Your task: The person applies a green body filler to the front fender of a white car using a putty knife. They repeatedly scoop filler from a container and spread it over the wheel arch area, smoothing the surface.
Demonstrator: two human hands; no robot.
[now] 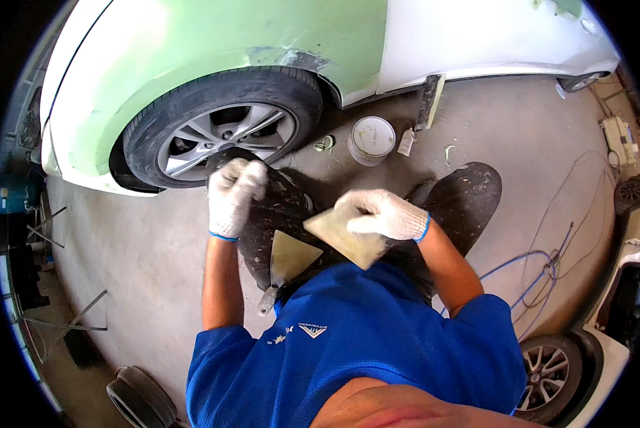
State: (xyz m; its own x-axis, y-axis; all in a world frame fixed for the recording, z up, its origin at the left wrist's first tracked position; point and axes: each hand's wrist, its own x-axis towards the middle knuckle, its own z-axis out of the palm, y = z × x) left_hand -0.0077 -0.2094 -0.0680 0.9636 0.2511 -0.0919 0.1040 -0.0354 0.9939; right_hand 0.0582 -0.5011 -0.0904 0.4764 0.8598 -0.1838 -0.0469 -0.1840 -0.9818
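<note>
White knit gloves with blue cuffs cover both my hands. My right hand [380,214] grips a flat, pale yellow plate [350,241] by its upper edge, thumb against its face, and holds it tilted over my lap. My left hand [235,194] is raised above my left knee, near the car wheel. Its fingers are curled closed and slightly blurred; anything inside them is hidden. Across my left thigh lies a putty knife [291,258] with a wide yellowish blade, its grey handle pointing toward my body. Neither hand touches it.
Ahead stands a car with a green-coated fender [213,43] above its front wheel [223,132]. A lidded white tub [372,139], a roll of tape [324,143] and a small white bottle [406,142] rest on the floor. A blue hose [541,267] lies coiled at right.
</note>
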